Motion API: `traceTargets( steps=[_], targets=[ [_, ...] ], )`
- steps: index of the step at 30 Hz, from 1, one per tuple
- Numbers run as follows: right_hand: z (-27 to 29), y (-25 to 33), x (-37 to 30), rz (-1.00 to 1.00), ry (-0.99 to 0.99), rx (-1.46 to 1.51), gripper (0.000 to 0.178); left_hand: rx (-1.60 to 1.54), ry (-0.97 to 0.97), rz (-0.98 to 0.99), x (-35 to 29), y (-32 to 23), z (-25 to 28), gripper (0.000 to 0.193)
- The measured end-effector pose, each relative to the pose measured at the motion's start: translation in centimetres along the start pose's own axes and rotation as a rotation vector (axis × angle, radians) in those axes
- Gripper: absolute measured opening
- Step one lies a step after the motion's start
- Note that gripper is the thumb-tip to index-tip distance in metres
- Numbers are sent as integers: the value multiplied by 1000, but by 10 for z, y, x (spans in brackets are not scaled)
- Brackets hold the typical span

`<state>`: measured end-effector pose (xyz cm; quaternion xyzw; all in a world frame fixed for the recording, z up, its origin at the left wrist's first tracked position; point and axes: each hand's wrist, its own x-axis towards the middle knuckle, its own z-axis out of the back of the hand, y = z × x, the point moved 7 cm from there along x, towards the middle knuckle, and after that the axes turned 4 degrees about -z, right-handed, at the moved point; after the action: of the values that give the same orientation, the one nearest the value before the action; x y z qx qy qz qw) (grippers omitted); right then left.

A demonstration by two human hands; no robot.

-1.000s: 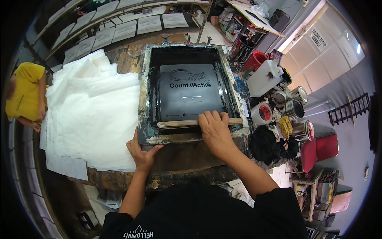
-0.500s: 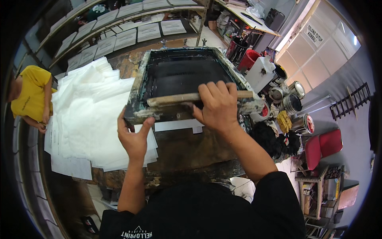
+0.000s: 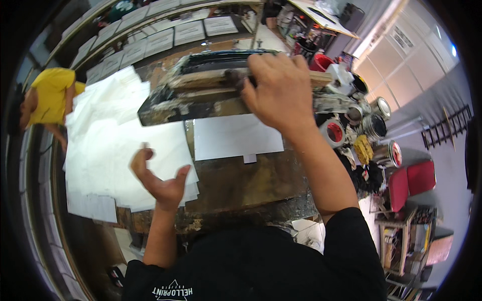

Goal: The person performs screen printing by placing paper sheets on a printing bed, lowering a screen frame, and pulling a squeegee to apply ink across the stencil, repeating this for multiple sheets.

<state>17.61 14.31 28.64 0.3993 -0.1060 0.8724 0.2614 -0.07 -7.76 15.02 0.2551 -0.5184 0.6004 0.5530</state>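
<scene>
Gripping one wooden bar (image 3: 206, 78) and the near edge of one paint-crusted frame (image 3: 173, 109), the right hand (image 3: 286, 93) has its fingers curled over the wood, with the thumb on the near side; the bar runs under those fingers, a longer part of it showing to their left and a shorter end to their right. The frame is tilted, its near edge lifted off the table (image 3: 241, 188). The left hand (image 3: 163, 185) grasps nothing: its fingers are loose and bent, the thumb well apart from them, just below the frame's left corner and in front of one big pile of white sheets (image 3: 108, 150); whether it brushes the pile I cannot tell. One single white sheet (image 3: 236, 138) lies flat on the table below the frame, between the two hands, apart from both, with one small pale tab (image 3: 249, 158) at its near edge. To the right of the frame are one red bucket (image 3: 320, 62), one white jug (image 3: 341, 78), one white tub with red inside (image 3: 333, 132), one yellow sponge (image 3: 363, 147) and several cans (image 3: 372, 128), too crowded to count surely. Farther right is one red chair (image 3: 420, 179). At the left is one person in a yellow shirt (image 3: 52, 95).
</scene>
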Motion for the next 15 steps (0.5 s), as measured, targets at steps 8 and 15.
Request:
traceTargets(
  steps=[8,15],
  targets=[
    [-17,-40,7,53,5,-29,31,284,414,296,-101,-3,78,63],
    [-67,-122,14,114,148,-222,52,667,188,664,-194,-6,243,49]
  ],
)
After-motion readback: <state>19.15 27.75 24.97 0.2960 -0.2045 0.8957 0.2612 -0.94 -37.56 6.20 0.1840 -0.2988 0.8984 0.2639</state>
